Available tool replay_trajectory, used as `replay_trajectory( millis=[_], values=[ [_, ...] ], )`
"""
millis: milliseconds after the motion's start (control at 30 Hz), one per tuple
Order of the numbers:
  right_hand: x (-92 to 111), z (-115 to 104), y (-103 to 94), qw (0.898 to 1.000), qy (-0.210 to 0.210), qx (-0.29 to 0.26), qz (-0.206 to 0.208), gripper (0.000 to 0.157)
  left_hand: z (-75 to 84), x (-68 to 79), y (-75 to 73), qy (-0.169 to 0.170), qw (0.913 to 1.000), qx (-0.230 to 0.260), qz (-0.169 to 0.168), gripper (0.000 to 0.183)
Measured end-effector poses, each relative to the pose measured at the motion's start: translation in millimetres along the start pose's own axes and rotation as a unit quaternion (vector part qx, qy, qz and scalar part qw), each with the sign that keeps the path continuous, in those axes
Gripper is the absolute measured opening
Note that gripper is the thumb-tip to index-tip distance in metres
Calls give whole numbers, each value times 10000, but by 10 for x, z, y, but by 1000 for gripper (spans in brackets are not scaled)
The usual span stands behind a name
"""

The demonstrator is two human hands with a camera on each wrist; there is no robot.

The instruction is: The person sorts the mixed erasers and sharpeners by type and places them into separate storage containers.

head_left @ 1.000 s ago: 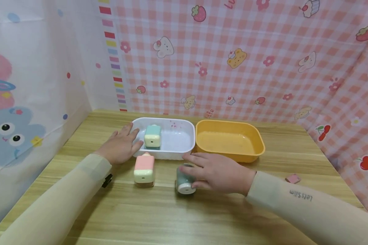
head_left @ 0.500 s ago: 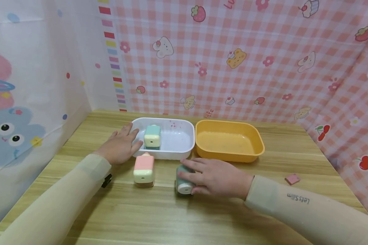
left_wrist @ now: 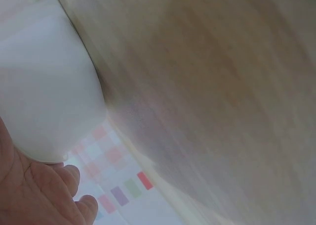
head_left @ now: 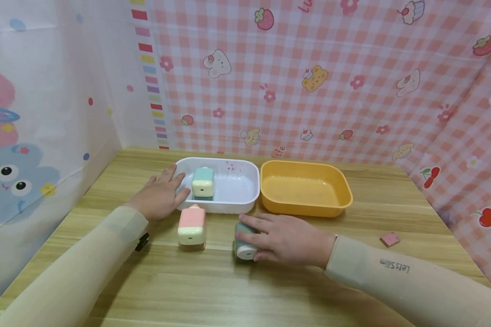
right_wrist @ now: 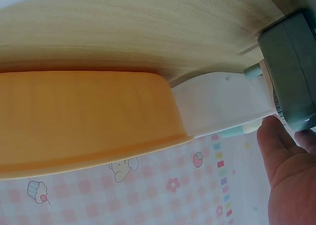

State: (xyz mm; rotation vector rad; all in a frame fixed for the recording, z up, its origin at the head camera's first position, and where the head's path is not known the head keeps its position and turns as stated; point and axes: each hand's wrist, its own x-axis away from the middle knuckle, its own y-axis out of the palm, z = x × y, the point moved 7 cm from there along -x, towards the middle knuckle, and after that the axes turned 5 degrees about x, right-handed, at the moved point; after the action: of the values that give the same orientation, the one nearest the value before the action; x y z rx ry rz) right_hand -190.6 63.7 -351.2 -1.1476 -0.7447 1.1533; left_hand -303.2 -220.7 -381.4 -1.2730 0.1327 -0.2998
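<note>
In the head view my left hand (head_left: 159,195) lies with spread fingers at the left end of a white tray (head_left: 237,206). The left wrist view shows that hand's palm and fingertips against the tray wall (left_wrist: 49,86). My right hand (head_left: 288,238) reaches over a grey-green block with a white end (head_left: 245,252), fingers fairly straight across its top and thumb at its right side. In the right wrist view, fingers (right_wrist: 279,146) touch this block (right_wrist: 291,67). A pink-and-cream block (head_left: 191,227) stands before the tray. A mint-and-cream block (head_left: 203,181) sits inside it.
A yellow tray (head_left: 307,211) stands to the right of the white one, their ends close together. A small flat pink piece (head_left: 390,239) lies on the wooden table (head_left: 212,290) at right. Patterned cloth (head_left: 290,113) hangs behind and at both sides.
My right hand has shifted slightly left and nearer to me, its fingers now covering more of the grey-green block. My left hand keeps its place.
</note>
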Motion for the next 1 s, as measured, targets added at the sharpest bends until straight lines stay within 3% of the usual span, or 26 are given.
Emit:
replay_trajectory(
  millis=[1000],
  values=[
    [-20,-19,24,9993,108,-347,64,60,6,-5,-1,22,10000,-58,50,72]
  ],
)
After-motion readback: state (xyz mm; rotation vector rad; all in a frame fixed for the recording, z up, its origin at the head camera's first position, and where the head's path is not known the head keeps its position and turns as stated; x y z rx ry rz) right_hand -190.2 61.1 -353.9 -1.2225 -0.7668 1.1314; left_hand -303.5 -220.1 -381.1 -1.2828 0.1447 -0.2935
